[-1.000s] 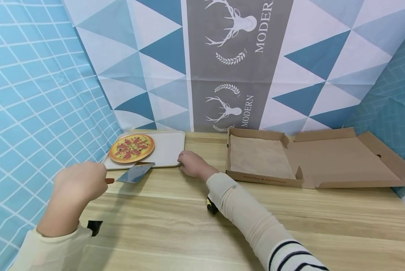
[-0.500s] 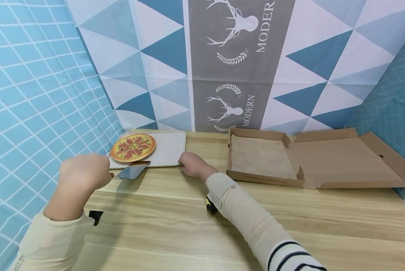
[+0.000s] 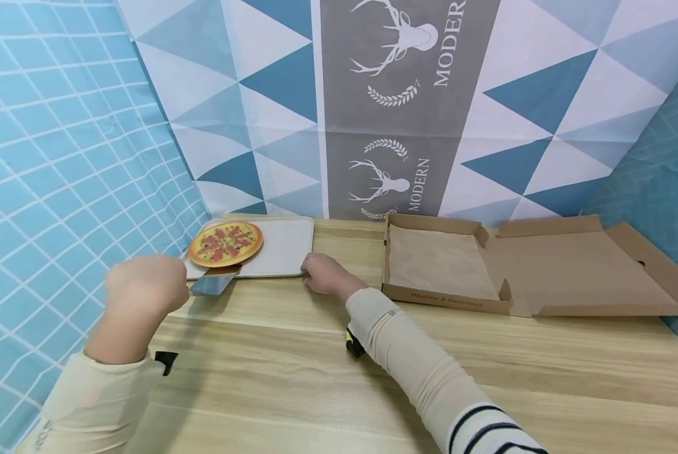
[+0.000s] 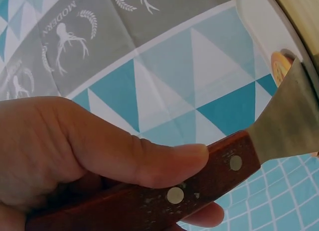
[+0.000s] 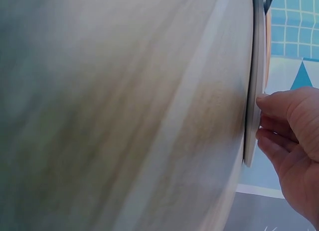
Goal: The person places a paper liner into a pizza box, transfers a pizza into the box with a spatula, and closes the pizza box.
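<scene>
We are curling our left grip (image 3: pixel 147 284) firmly round the spatula's (image 3: pixel 212 285) handle (image 4: pixel 219 173), its long axis running ahead and rightward to the pizza's (image 3: pixel 225 244) near edge; whether it is reaching beneath, we cannot tell. The pizza is lying on the tray's (image 3: pixel 287 246) left side, nearer this grip than our right grip (image 3: pixel 328 275), which is pinching the tray's near right corner.

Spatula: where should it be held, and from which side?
Probably best by the wooden handle, from the person's left, as the left hand has it, thumb along it. It is thick and lies left of the flat blade, whose broad end is at the near edge of the pizza and is better left free.
</scene>
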The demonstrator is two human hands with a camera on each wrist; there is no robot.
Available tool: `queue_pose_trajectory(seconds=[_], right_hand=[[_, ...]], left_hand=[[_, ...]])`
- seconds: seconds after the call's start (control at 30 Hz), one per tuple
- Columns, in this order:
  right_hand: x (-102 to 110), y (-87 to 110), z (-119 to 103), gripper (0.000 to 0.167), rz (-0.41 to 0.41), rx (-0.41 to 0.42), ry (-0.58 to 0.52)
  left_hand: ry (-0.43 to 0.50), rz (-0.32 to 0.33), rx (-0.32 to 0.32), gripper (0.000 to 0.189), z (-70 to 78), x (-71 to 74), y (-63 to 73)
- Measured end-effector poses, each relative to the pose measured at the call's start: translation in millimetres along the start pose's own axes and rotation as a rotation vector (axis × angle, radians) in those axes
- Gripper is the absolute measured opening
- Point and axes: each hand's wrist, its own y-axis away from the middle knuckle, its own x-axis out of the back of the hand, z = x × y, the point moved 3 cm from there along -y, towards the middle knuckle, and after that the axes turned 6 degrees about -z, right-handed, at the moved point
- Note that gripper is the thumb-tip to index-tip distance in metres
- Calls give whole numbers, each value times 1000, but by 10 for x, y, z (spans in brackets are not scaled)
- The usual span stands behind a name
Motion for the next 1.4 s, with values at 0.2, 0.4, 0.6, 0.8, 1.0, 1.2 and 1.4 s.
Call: queue_pose_trajectory(seconds=[0.2, 0.4, 0.6, 0.8, 1.0, 1.2, 1.4], right_hand=[[16, 2, 23, 11, -13, 0, -20], [42, -5, 17, 14, -32, 5, -28], [50, 23, 0, 26, -60, 10, -21], [30, 39, 3, 29, -79, -8, 13], [22, 16, -1, 27, -98, -29, 30], [1, -16, -1, 34, -112, -68, 1], [-6, -26, 7, 36, -112, -80, 25]], left_hand=[[9, 20, -2, 18, 32, -22, -54], [27, 20, 9, 16, 40, -29, -108], [44, 8, 21, 15, 46, -22, -192], [49, -17, 31, 16, 41, -31, -264], [50, -18, 33, 17, 24, -44, -306], [52, -33, 44, 18, -2, -63, -360], [51, -21, 34, 19, -13, -89, -419]])
